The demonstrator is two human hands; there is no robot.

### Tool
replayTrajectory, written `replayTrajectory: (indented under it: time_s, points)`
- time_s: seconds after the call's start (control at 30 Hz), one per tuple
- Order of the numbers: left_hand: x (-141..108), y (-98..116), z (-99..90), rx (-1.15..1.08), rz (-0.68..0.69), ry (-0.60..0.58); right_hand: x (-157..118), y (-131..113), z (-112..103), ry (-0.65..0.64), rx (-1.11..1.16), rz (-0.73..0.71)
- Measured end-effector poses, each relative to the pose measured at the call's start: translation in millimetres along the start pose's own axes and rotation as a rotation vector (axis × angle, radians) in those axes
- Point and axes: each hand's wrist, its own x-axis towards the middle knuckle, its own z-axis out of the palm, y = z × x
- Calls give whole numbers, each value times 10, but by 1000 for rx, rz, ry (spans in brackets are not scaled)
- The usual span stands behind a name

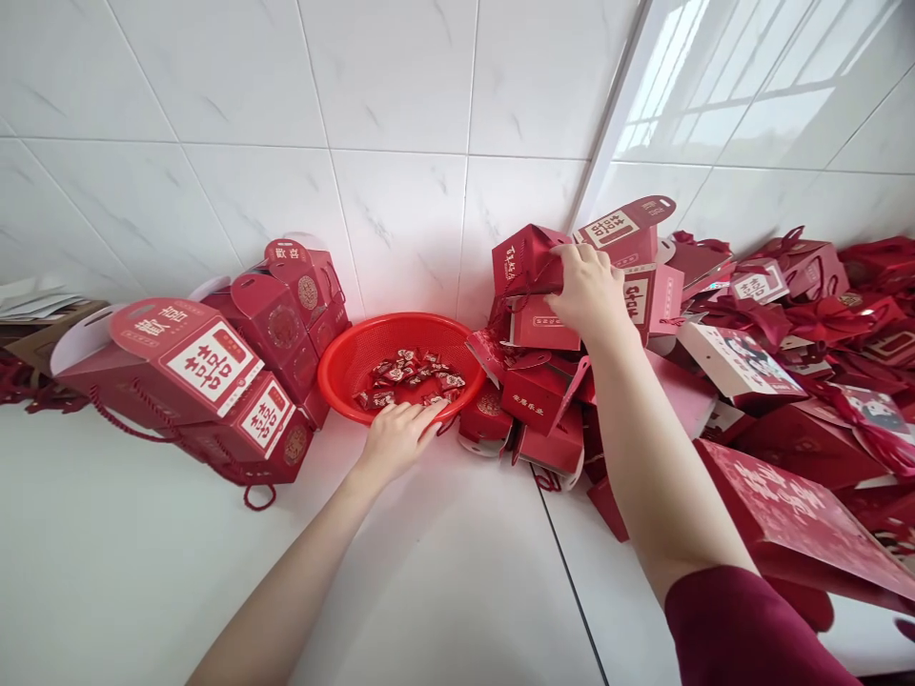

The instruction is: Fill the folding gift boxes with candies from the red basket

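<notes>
A red plastic basket [335, 391] stands against the tiled wall, with several small wrapped candies [407, 367] inside. At its near rim is my left hand [400, 438], fingers bent over the edge; whether they grip the rim is hard to make out. My right hand [587, 286] is closed on the top of a dark red gift box [525, 257], which lies on the heap of boxes right of the basket. The fingertips are partly hidden behind that hand. Just below it sits another red box [539, 324].
Stacked red gift boxes [214, 367] with cord handles stand left of the basket. A large pile of red boxes and bags [807, 362] fills the right side. Papers [35, 300] lie at the far left. A dark seam [564, 562] crosses the white surface.
</notes>
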Motion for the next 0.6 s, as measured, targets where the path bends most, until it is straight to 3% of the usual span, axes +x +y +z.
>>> replayTrajectory:
  time_s: [0.07,0.17,0.27,0.33,0.47,0.53,0.6]
  points:
    - [-4,17,-7,-17,-10,-10,97,-3,67,-15,-35,40]
    - [9,50,-58,-103,-38,-26,130,-38,26,128,-13,19]
    - [23,49,-199,-332,-85,22,-41,-183,-175,306,179,-138]
    - [12,4,-344,-499,-147,129,-279,-322,-366,313,392,-270]
    - [-102,-164,-662,-747,-373,414,-911,-542,-661,53,802,-412]
    - [-192,-228,-785,-841,-484,475,-1214,-593,-648,-195,910,-455]
    - [-282,-236,-866,-891,-541,461,-1480,-623,-500,-402,923,-499]
